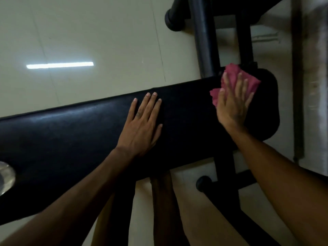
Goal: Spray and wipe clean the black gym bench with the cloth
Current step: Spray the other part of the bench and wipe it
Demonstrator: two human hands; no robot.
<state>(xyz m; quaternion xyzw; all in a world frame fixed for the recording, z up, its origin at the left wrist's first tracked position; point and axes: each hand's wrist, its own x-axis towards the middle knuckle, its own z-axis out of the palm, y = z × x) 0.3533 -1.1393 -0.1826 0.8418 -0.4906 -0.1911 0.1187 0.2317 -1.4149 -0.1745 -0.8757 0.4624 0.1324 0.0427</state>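
Note:
The black padded gym bench (74, 139) runs across the view from lower left to upper right. My left hand (142, 125) lies flat on the pad near its middle, fingers straight and holding nothing. My right hand (232, 102) presses a pink cloth (248, 80) onto the right end of the pad with straight, spread fingers. Part of the cloth is hidden under the palm. No spray bottle shows.
The bench's black metal frame (205, 43) and posts rise at the upper right, with a foot bar (204, 183) below the pad. A shiny metal object (5, 176) sits at the left edge. Pale floor tiles (88, 32) lie beyond the bench. My legs stand below it.

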